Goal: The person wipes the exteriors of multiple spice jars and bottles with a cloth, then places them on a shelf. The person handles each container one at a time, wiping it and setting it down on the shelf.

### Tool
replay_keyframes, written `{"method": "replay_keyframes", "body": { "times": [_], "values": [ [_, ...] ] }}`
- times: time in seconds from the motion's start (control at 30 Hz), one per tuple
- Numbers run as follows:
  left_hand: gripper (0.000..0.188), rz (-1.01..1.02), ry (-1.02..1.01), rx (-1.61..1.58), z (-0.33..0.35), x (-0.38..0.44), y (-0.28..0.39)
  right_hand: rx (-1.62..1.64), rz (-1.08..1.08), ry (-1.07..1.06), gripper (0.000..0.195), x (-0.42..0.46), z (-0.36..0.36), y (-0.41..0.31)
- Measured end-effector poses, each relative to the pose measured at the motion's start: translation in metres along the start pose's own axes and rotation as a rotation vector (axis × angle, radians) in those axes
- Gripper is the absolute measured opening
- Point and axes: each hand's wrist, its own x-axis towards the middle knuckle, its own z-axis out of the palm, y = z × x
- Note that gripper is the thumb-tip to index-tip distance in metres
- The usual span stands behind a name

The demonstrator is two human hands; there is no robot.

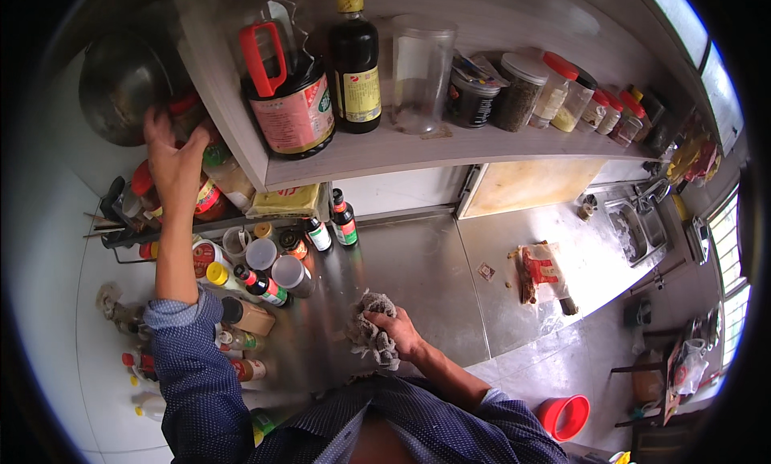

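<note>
My left hand (173,148) reaches up to a crowded wire rack at the left. Its thumb and fingers are spread about a blurred jar with a red lid (184,104); whether they grip it cannot be made out. A green-lidded jar (226,172) and a jar with a red and yellow label (209,200) sit close by that hand. Bunched in my right hand (397,331) is a grey cloth (372,334), low over the steel countertop (415,259). Between the two arms stand a dark sauce bottle (262,285) and a clear tub (292,275).
Overhead, a wooden shelf (409,157) bears a large red-handled jug (289,112), a soy sauce bottle (356,72) and several jars. A wok (123,91) hangs at the left. Rightward lie a torn package (542,271) and a sink (635,226). A red bucket (563,419) is on the floor.
</note>
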Motion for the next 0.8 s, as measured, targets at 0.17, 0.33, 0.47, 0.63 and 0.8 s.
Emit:
{"method": "replay_keyframes", "body": {
  "times": [0.17,0.33,0.47,0.63,0.8],
  "values": [
    [0.078,0.075,0.153,0.082,-0.024,-0.037,0.047,0.013,0.009,0.018,0.035,0.004,-0.001,0.002],
    [0.063,0.077,0.247,0.103,-0.068,-0.081,0.084,0.104,0.038,0.057,0.031,0.005,-0.015,0.011],
    [0.055,0.017,0.329,0.268,-0.123,-0.115,0.096,0.143,0.007,-0.119,0.036,0.007,-0.017,0.016],
    [0.044,-0.167,0.384,0.474,-0.178,-0.171,0.099,0.076,0.030,-0.175,0.037,0.009,-0.009,0.012],
    [0.041,-0.640,0.102,0.692,-0.209,-0.250,0.086,0.121,0.044,-0.143,0.036,0.009,-0.007,0.011]
  ]
}}
